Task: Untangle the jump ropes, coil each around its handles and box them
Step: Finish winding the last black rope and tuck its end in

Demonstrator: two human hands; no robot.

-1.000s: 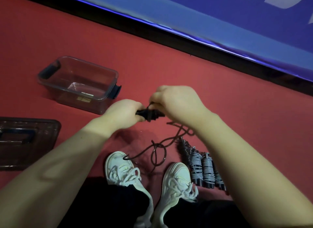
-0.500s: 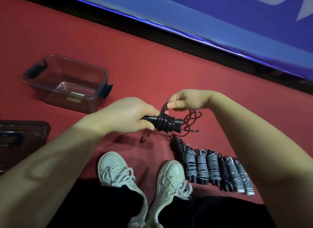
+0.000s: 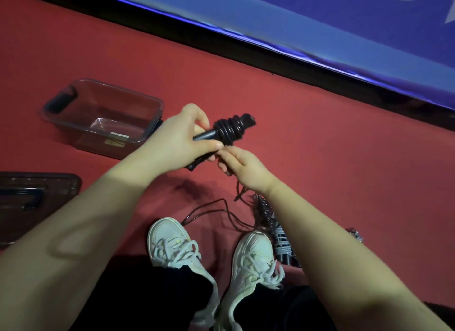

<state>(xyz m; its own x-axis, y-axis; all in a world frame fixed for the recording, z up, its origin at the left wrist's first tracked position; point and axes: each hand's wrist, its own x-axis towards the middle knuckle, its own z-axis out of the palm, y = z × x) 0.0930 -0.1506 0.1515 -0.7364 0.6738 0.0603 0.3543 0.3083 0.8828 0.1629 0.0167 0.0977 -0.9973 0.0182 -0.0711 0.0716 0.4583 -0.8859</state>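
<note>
Lid at 9 o'clock: cut by the left edge. Coiled ropes at 5 o'clock: mostly hidden behind the right forearm. Label in the box: too small to read.

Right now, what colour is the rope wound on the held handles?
Black coiled jump rope, head view.

Both bare forearms reach forward and converge. Left hand: fingers and thumb curled round the handles. Right hand: just beneath the left thumb tip, fingers curled, pinching the rope.
</note>
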